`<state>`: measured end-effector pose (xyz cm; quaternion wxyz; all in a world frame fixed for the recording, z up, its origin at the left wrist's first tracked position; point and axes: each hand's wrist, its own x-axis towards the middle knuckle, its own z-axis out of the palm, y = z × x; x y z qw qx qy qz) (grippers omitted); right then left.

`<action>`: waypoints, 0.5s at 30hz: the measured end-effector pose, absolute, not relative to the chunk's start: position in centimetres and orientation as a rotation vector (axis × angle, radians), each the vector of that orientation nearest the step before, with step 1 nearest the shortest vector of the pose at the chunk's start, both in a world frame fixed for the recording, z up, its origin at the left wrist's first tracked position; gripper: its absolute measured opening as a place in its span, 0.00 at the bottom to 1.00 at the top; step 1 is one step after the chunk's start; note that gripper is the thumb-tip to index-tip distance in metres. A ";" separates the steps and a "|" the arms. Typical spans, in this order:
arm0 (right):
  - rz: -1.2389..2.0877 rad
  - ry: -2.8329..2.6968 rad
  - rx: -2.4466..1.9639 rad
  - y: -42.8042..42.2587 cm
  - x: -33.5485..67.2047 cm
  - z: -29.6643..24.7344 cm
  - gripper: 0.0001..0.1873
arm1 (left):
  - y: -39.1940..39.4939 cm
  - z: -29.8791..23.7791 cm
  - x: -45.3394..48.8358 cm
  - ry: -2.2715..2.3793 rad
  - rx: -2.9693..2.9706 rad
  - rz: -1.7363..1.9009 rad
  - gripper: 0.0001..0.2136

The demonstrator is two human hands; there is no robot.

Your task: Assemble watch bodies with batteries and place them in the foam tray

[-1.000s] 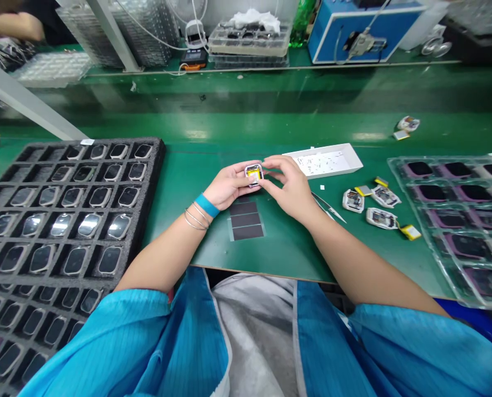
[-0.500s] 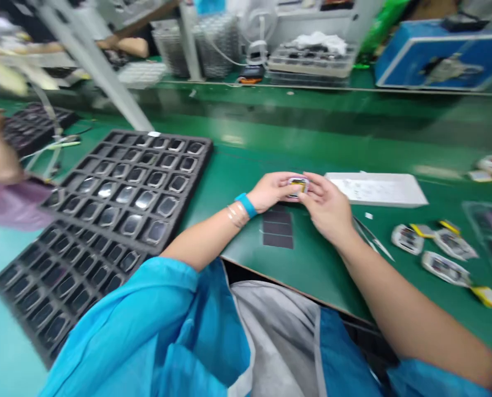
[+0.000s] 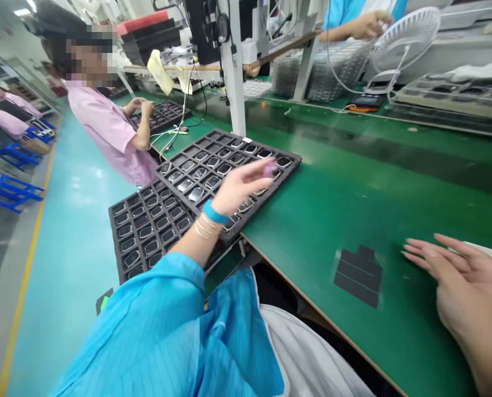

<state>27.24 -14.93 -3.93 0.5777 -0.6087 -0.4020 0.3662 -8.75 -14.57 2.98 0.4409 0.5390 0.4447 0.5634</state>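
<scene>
My left hand (image 3: 239, 187) reaches over the upper black tray (image 3: 246, 221), thumb and fingers closed on a small, blurred purple piece (image 3: 269, 167). Several dark, rounded-rectangular watch-like parts (image 3: 196, 193) lie in the tray's compartments. At the right, my right hand (image 3: 456, 270) hovers above the green table, empty, its fingers stretched out and apart. Between the hands, dark grey strips (image 3: 359, 275) lie flat on the table. A white tray (image 3: 491, 253) shows partly behind my right hand.
A second black tray (image 3: 146, 231), also holding parts, sits lower left. A white post (image 3: 234, 82) rises behind the trays. A person in pink (image 3: 105, 127) works at the left. Across the bench are a white fan (image 3: 406, 41) and another person's hand (image 3: 372, 25).
The view has swung left. My hands, earlier together around a small watch-like part, are now apart. The left has moved over the upper tray; the right has opened, with nothing in it.
</scene>
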 end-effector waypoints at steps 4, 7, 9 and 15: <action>0.815 -1.019 -1.582 -15.0 27.0 -4.2 0.34 | -12.1 3.1 -21.0 2.216 1.526 1.360 0.28; 0.784 -1.061 -1.629 -14.8 27.3 -4.7 0.28 | -10.4 2.7 -28.5 2.716 1.472 1.028 0.26; 0.763 -1.085 -1.656 -14.6 27.5 -5.1 0.23 | -9.7 2.3 -31.9 2.833 1.356 0.898 0.25; 0.731 -1.149 -1.700 -14.6 27.6 -5.2 0.16 | -8.6 1.4 -35.7 2.725 1.247 0.732 0.20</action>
